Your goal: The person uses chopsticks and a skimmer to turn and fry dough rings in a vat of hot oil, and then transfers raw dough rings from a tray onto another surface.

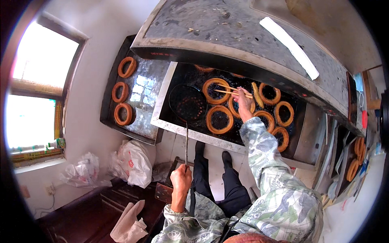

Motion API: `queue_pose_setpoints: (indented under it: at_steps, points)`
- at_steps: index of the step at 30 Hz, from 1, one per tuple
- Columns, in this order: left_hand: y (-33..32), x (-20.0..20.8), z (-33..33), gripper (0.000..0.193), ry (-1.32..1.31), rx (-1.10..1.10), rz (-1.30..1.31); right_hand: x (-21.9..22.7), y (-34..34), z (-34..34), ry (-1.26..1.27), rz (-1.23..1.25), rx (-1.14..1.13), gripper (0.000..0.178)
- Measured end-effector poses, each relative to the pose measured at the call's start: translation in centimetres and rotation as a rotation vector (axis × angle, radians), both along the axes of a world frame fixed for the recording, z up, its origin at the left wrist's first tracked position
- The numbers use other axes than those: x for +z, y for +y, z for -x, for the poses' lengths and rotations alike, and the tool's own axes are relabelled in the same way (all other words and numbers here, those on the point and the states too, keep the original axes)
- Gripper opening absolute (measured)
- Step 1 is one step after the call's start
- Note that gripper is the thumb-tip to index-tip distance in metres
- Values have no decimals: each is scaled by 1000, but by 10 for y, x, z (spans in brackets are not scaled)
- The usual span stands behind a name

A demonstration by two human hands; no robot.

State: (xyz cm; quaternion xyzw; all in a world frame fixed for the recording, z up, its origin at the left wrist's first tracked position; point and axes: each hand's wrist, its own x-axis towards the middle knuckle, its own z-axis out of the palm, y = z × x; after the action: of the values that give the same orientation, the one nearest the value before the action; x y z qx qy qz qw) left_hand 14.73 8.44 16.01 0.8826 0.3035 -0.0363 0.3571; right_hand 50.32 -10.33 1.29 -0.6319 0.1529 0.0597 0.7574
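My left hand is closed round the long thin handle of a skimmer, whose round dark perforated bowl lies at the left end of a vat of dark oil. Over the vat, my right hand grips a pair of long chopsticks. Their tips reach over a browned fried dough ring; I cannot tell whether they touch it. Another dough ring floats just nearer to me. Several more rings lie to the right, with a straight dough stick just past my right hand.
A metal tray with three fried rings stands left of the vat. Behind runs a grey counter bearing a long white strip. More rings sit in a rack at far right. White plastic bags and a cloth lie lower left.
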Motion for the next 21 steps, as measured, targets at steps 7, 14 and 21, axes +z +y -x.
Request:
queue_pose_setpoints:
  at_steps: [7,14,21]
  points:
    - [6,1,4,11,-11,-13,-45,-45,-26,-4,408,-436,-121,22]
    - [10,-5,5,9,-8,0,-31,-67,-99,-5,370,-731,92,28]
    - [10,-10,-2,10,11,-39,-79,-28,-152,-16,319,-224,22,31]
